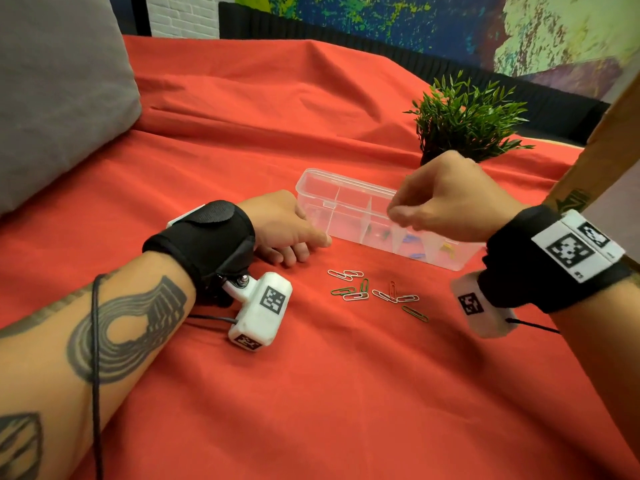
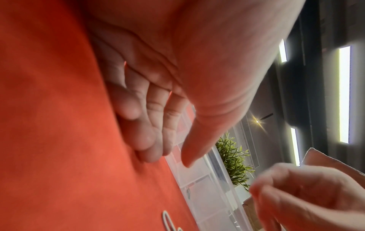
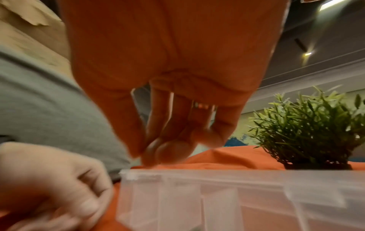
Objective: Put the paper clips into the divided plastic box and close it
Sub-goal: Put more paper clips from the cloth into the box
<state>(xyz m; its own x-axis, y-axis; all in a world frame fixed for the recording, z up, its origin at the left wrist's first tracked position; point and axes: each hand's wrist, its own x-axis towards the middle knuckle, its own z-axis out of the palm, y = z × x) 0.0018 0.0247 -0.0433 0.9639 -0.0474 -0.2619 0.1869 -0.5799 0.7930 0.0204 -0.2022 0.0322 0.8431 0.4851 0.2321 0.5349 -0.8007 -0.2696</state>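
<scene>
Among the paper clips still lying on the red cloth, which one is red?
The red paper clip stands alone in colour: it lies near the middle of the loose group, pointing toward the plastic box, crossing white clips. The others on the cloth are white or green.
</scene>
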